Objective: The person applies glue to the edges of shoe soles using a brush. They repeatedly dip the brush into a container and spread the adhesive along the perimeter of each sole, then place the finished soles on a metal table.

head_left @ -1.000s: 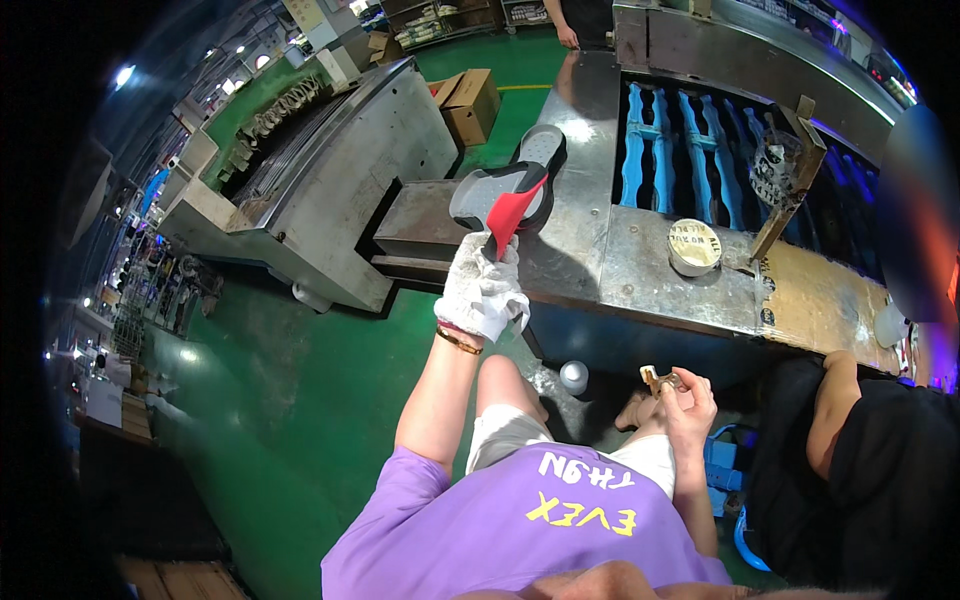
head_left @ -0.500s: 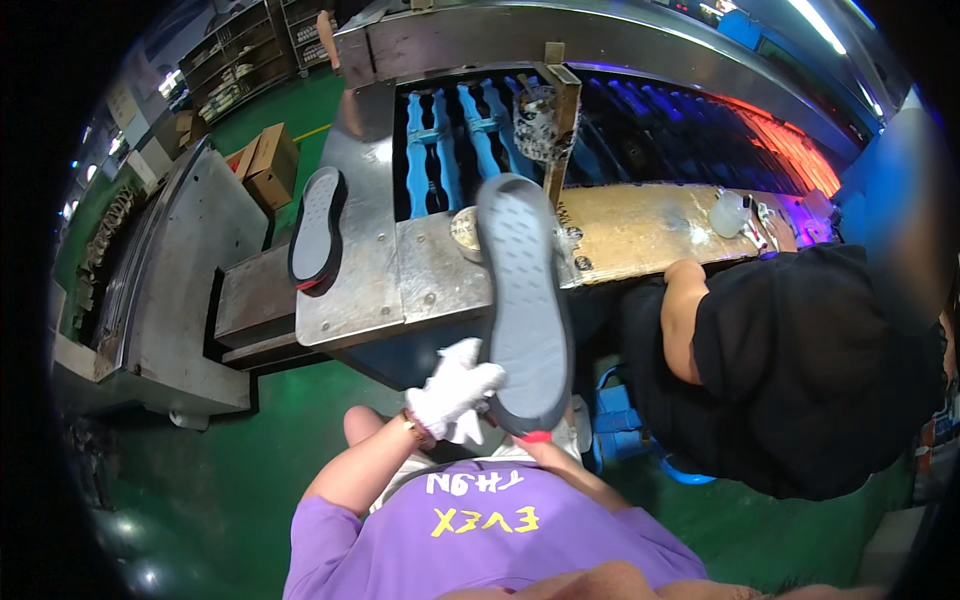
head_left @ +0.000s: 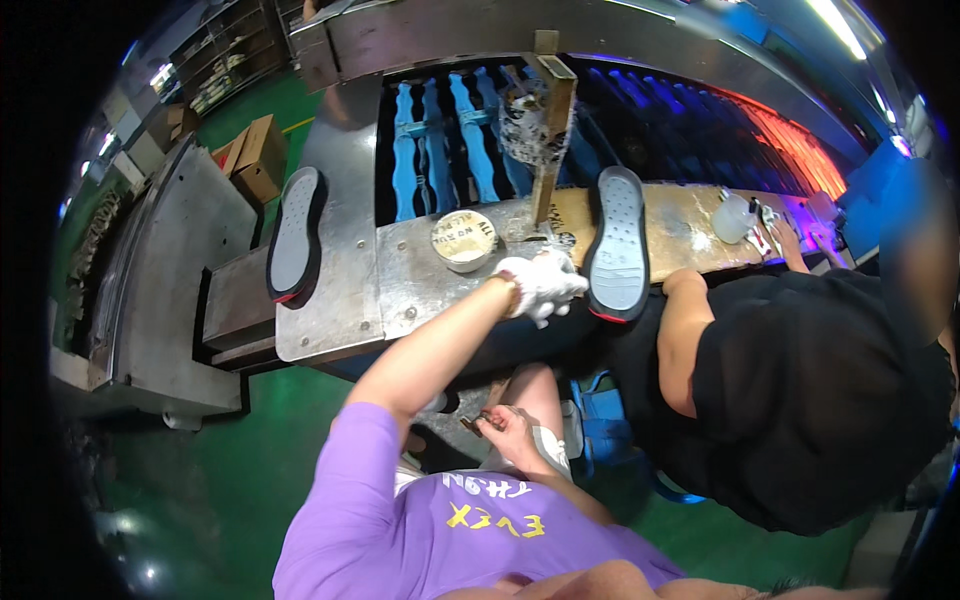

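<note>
- I see the gloved left hand (head_left: 545,288) near center; I cannot tell whether its fingers pinch the gray-and-black shoe sole (head_left: 617,245) at its two o'clock.
- At six o'clock, the bare right hand (head_left: 512,438) pinches a small tool (head_left: 470,425).
- Ten o'clock: another sole (head_left: 293,240) on the metal bench (head_left: 345,295).

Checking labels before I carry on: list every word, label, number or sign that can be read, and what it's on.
Wording not copied; places only:
Purple shirt: a white and a yellow line of lettering, upside down.
Round tub: dark lettering on its pale top.
Cardboard: dark print near the post, too small to read.
Sole beside the gloved left hand: none readable.
</note>
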A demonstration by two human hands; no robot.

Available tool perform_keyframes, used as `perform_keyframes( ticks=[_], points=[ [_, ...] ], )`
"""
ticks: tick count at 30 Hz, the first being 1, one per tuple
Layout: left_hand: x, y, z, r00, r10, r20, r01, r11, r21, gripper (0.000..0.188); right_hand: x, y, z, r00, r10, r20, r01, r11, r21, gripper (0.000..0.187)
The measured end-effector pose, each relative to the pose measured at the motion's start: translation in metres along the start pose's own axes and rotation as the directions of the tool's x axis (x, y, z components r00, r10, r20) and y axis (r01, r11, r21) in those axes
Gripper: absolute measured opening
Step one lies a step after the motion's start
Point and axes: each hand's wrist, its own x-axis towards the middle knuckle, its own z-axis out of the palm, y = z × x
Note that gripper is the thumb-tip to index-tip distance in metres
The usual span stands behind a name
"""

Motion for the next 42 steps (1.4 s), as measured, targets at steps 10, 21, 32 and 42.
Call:
perform_keyframes(
  ticks=[10,21,32,42],
  points=[
    [-0.233,-0.162,-0.303,0.256,0.268,-0.929,0.659,0.655,0.370,0.053,0.008,-0.019,0.004,0.998,-0.038,0.040,0.031,0.988,0.151,0.027],
    [-0.261,-0.345,-0.344,0.530,0.061,-0.846,0.540,0.745,0.391,0.040,0.074,-0.120,-0.023,0.912,-0.398,-0.103,0.382,0.913,-0.147,0.032],
    [-0.300,-0.304,-0.163,0.362,-0.045,-0.931,-0.327,0.929,-0.172,0.006,0.224,-0.221,-0.070,0.752,-0.651,0.104,0.486,0.441,-0.755,0.032],
    [-0.277,-0.299,-0.140,0.631,-0.253,-0.733,-0.605,0.432,-0.669,0.034,0.264,-0.217,-0.031,0.762,-0.455,0.460,0.540,0.055,-0.840,0.024]
  ],
)
